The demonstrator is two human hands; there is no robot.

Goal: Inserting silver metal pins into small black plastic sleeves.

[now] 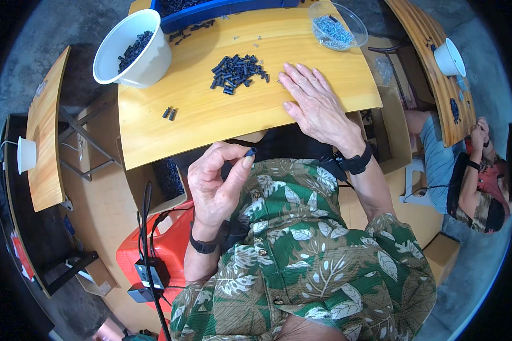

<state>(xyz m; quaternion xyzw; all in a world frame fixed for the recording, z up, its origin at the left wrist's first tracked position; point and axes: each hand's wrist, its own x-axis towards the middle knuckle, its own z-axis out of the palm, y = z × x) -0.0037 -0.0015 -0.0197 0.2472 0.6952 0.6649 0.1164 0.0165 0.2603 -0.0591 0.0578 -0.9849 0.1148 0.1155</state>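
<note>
My left hand (216, 179) is in front of the table's near edge, pinching a small black plastic sleeve (250, 152) between thumb and forefinger. The sleeve's end faces up and looks hollow. Flat on the yellow wooden table (199, 128) lies my right hand (316, 102), its fingers stretched out and close together. Just left of its fingertips is a loose pile of black plastic sleeves (236, 73). A tiny light-coloured bit shows by the forefinger, too small to name. Two more black pieces (169, 113) lie near the table's left side.
A white tub (160, 59) with black parts stands at the table's left, beside a blue tray (227, 8). A clear bowl (355, 35) holds small shiny pieces. Cardboard boxes (397, 128) flank the table below. At right, another person (478, 176) sits by a second table (432, 62).
</note>
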